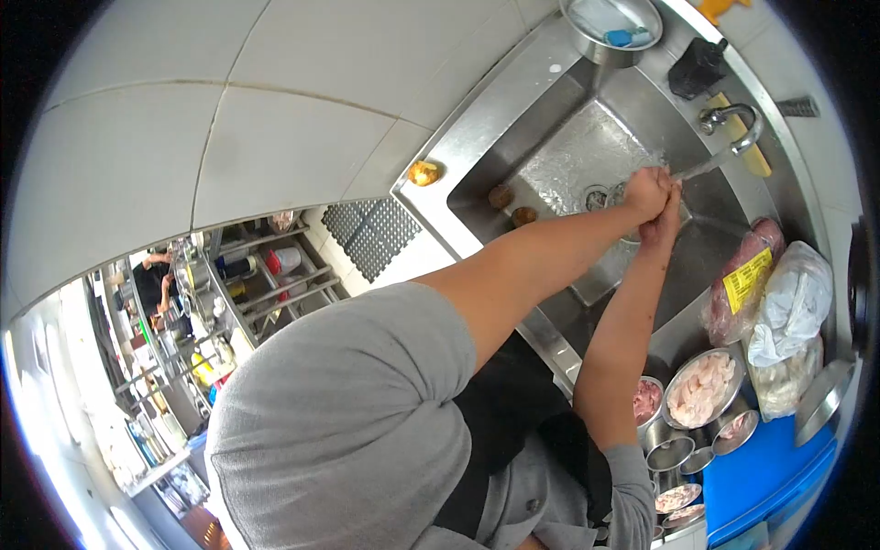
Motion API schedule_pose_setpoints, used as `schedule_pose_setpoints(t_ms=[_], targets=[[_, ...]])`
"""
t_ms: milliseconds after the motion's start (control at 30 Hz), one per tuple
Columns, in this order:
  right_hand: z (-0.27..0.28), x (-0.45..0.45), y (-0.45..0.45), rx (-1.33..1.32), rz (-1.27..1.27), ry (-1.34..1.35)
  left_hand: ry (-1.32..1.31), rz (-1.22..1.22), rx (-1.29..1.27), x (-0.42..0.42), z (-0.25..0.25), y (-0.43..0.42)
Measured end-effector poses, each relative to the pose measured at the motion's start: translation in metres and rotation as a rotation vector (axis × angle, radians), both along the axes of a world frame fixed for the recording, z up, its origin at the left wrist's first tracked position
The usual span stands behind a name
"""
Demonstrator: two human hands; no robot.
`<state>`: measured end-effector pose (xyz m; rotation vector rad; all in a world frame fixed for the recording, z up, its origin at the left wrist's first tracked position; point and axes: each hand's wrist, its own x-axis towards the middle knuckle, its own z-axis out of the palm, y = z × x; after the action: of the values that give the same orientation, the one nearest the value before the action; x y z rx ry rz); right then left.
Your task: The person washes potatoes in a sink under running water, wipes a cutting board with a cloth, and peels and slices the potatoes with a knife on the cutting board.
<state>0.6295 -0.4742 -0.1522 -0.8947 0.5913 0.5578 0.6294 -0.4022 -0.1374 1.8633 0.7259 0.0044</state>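
Observation:
Both my hands are together over the steel sink, in the stream from the curved tap. My left hand is closed, its fingers bent and pressed against my right hand. The right hand is closed too, partly covered by the left. Whatever they hold, if anything, is hidden between them. Below them is the sink drain, with water spread over the basin floor. Two brown round things like potatoes, one beside the other, lie near the basin's left wall.
A partly peeled potato-like piece sits on the sink ledge. A steel pot stands at the far corner. To the right are wrapped meat, a plastic bag, a bowl of pale meat and a blue board.

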Motion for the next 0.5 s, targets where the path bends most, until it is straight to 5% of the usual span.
schedule_pose_setpoints(t_ms=[100, 200, 267, 367, 400, 500], targets=[[-0.014, -0.001, 0.007, 0.121, -0.032, -0.063, -0.513, -0.001, 0.440, -0.003, -0.045, -0.001], [-0.010, -0.014, 0.025, 0.256, -0.061, -0.096, -0.607, -0.021, 0.695, -0.015, -0.038, 0.025], [0.003, -0.018, 0.042, 0.024, 0.047, -0.227, 0.039, -0.195, -0.097, -0.005, 0.000, 0.061], [-0.027, -0.017, 0.039, 0.200, 0.015, -0.215, 0.171, -0.195, -0.257, -0.007, 0.011, 0.077], [-0.030, -0.017, 0.038, 0.203, 0.019, -0.216, 0.169, -0.190, -0.256, -0.011, -0.004, 0.071], [-0.057, -0.005, 0.031, 0.224, -0.042, -0.110, -0.386, -0.437, 0.296, -0.045, -0.057, 0.052]])
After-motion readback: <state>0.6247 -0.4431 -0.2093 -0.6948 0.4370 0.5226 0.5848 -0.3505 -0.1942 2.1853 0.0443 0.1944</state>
